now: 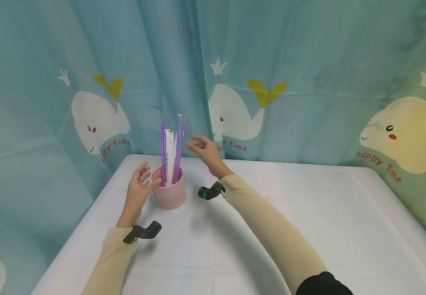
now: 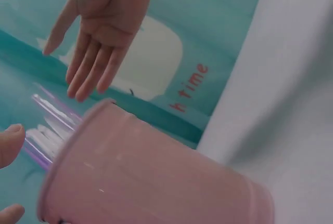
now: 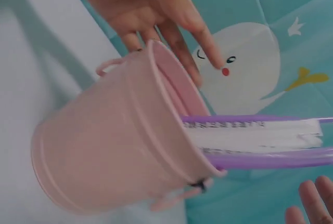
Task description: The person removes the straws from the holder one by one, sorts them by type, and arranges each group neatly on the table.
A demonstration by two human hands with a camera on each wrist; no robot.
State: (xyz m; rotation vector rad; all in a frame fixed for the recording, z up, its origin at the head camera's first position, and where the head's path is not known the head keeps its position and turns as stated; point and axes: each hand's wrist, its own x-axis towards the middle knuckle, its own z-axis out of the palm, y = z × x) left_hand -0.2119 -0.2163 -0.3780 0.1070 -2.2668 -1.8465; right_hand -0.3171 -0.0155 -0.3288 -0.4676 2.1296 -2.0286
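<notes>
A pink bucket (image 1: 172, 198) stands upright at the far left of the table. Slim purple sticks (image 1: 178, 155) in clear wrapping and white printed strips (image 1: 170, 157) rise out of it. My left hand (image 1: 139, 192) is at the bucket's left side, fingers loosely extended, its thumb overlapping the rim in the head view. On the other side, my right hand (image 1: 205, 153) hovers beside the tops of the sticks with relaxed fingers and nothing in them. The right wrist view shows the left palm (image 3: 140, 18) behind the bucket's rim and the small pink handle (image 3: 174, 201).
Behind the white table (image 1: 309, 217) hangs a blue-green curtain (image 1: 309, 53) printed with whales, close past the bucket. Each wrist carries a black camera mount, the left one (image 1: 144, 231) low over the tabletop.
</notes>
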